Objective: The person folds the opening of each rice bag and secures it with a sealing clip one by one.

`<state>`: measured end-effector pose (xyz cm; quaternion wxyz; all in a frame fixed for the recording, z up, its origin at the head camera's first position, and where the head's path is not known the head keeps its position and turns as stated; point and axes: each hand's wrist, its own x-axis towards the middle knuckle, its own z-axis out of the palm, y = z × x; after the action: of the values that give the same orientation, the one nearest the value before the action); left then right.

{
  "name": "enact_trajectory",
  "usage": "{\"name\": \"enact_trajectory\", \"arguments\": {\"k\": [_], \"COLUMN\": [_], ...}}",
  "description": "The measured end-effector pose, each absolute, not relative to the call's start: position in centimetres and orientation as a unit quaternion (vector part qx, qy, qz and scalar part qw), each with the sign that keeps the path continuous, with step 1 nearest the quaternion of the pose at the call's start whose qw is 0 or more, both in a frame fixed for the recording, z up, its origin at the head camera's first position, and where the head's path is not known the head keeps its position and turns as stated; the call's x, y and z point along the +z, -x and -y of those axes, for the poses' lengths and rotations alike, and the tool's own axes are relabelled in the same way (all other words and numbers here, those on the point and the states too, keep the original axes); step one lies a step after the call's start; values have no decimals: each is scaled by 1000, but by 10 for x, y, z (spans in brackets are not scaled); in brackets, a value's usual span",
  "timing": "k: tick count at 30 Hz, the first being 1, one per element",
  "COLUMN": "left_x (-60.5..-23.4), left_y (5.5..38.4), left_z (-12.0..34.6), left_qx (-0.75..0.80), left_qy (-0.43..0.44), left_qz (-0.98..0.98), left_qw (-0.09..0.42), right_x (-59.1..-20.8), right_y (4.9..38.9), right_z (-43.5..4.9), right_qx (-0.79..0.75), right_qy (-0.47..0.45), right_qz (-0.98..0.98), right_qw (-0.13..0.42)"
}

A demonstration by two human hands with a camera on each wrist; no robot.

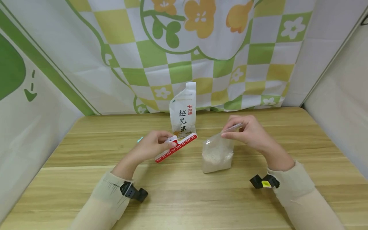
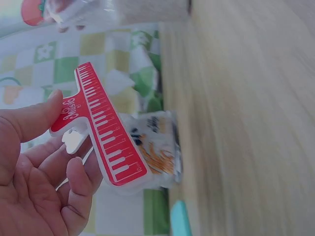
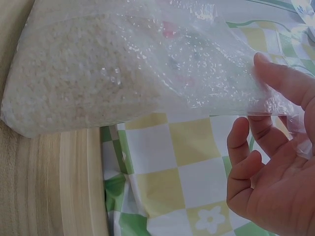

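Note:
My left hand [image 1: 153, 145] pinches the handle of a red and white bag clip [image 2: 110, 128] printed with piano keys and the word "Music". The clip is held above the table, tilted up to the right in the head view. On the right, a clear plastic bag of rice [image 1: 217, 156] stands on the table. My right hand [image 1: 247, 132] pinches the top of that bag between thumb and fingers. Loose grains cling inside its upper part in the right wrist view, and the rice [image 3: 74, 69] fills the lower part.
Behind the clip stands a white printed rice packet [image 1: 184, 111], its top cut at a slant. A small turquoise object [image 2: 180, 219] lies on the wooden table [image 1: 184, 198], mostly hidden by my left hand in the head view. A checked cloth [image 1: 181, 70] hangs at the table's back.

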<state>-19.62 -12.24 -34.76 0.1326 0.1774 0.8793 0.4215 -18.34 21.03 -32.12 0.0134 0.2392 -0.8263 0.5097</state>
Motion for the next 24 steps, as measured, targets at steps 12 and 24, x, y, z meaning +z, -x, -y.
{"name": "enact_trajectory", "arguments": {"k": [12, 24], "left_x": [-336, -338], "left_y": [184, 183], "left_z": [113, 101], "left_qx": [479, 505], "left_qy": [-173, -177], "left_qz": [-851, -835], "left_qw": [130, 132], "right_x": [-322, -321], "right_y": [184, 183], "right_z": [-210, -210], "right_qx": [512, 521], "right_qy": [-243, -252], "right_qz": [824, 816], "right_qw": [18, 18]}}
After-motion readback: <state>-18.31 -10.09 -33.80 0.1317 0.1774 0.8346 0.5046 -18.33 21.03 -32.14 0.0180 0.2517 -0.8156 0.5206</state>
